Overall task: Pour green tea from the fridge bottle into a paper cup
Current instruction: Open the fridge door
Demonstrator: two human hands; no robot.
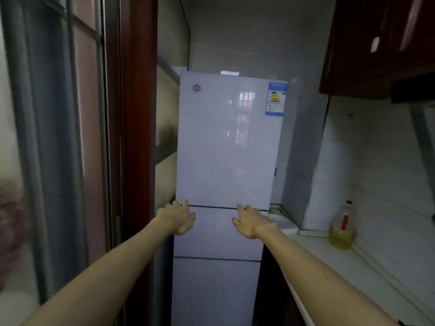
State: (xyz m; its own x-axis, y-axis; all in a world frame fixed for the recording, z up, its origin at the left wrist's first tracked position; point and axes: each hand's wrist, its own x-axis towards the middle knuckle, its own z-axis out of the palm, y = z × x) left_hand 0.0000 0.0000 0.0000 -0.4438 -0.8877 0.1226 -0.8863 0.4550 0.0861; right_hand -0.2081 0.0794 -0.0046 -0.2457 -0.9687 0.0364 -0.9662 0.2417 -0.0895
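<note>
Bare forearms, each with a tiny dark speck, end in left hand (176, 218) and right hand (249, 223).

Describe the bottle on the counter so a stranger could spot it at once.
Find the tall white fridge at the end of the narrow kitchen, then follow the pale countertop to its right. The bottle stands by the tiled wall: clear, with yellow liquid low inside and a red cap. No other bottle is in view.
</note>
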